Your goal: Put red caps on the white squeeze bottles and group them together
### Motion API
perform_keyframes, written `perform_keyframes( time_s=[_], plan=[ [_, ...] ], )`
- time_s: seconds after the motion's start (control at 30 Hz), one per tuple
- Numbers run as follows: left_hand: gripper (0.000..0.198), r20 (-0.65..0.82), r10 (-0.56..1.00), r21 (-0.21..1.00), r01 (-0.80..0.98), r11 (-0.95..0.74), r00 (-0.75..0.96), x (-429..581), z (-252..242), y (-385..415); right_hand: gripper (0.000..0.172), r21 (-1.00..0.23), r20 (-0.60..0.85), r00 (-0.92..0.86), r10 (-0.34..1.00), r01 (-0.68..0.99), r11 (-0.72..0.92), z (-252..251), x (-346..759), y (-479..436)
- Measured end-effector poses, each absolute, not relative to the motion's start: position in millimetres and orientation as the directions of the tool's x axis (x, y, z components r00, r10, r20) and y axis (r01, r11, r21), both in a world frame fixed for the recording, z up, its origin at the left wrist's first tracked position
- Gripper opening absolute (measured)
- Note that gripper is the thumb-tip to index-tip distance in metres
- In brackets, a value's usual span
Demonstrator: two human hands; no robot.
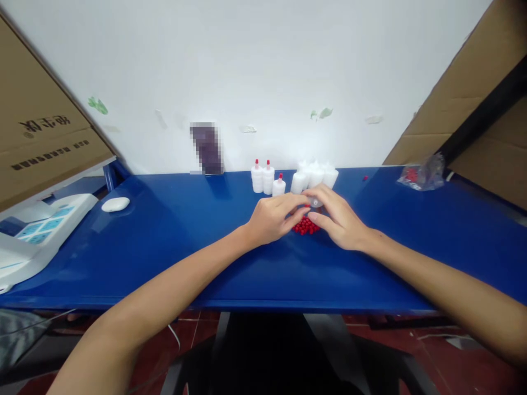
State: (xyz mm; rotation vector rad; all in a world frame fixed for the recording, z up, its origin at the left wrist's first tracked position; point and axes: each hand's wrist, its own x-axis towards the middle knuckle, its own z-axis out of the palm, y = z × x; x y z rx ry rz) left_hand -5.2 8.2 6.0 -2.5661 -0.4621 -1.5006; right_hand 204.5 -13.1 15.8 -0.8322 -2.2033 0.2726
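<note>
Left hand and right hand nearly meet!
Left fingers pinch a red cap; right fingers curl round a white bottle.

Caps before bottles, bag right

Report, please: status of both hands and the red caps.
Left hand: apparently pinching red cap. Right hand: holding white bottle. Cap pile: partly hidden by hands.
</note>
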Motion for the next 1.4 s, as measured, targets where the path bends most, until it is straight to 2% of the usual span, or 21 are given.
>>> perform_keyframes(
  time_s=[0.17, 0.27, 0.47, 0.63, 0.8, 0.93, 1.07, 1.2, 1.4],
  plan=[
    [0.012, 0.867, 0.137, -0.047, 0.353, -0.934, 0.479, -4, 5, 8, 0.035, -0.43, 0.535, -0.544, 0.647, 0.483, 0.762, 16, 202, -17],
    [0.012, 0.861, 0.129, -0.064, 0.356, -0.932, 0.493, -4, 4, 8, 0.03, -0.435, 0.526, -0.549, 0.65, 0.483, 0.76, 17, 199, -18],
    [0.023, 0.747, 0.315, 0.035, 0.439, -0.898, 0.586, -6, 3, 6, 0.02, -0.47, 0.557, -0.541, 0.63, 0.42, 0.776, 22, 195, -21],
    [0.028, 0.71, 0.43, 0.126, 0.5, -0.857, 0.557, -8, 6, 7, 0.019, -0.485, 0.606, -0.44, 0.662, 0.454, 0.747, 21, 199, -16],
    [0.027, 0.672, 0.486, 0.115, 0.57, -0.814, 0.559, -16, 6, 17, 0.025, -0.558, 0.561, -0.362, 0.745, 0.5, 0.663, 14, 208, -7],
    [0.027, 0.578, 0.55, 0.102, 0.615, -0.782, 0.603, -21, 3, 25, 0.03, -0.653, 0.497, -0.311, 0.81, 0.481, 0.585, 12, 212, 6],
    [0.027, 0.473, 0.617, 0.126, 0.645, -0.754, 0.628, -22, 0, 29, 0.031, -0.613, 0.575, -0.268, 0.773, 0.485, 0.624, 22, 207, 28],
    [0.028, 0.454, 0.615, 0.124, 0.638, -0.76, 0.645, -21, -1, 31, 0.037, -0.649, 0.596, -0.246, 0.764, 0.412, 0.639, 39, 191, 49],
    [0.03, 0.431, 0.617, 0.138, 0.628, -0.766, 0.658, -23, -3, 32, 0.042, -0.544, 0.665, -0.257, 0.701, 0.477, 0.691, 57, 160, 65]
  ],
)
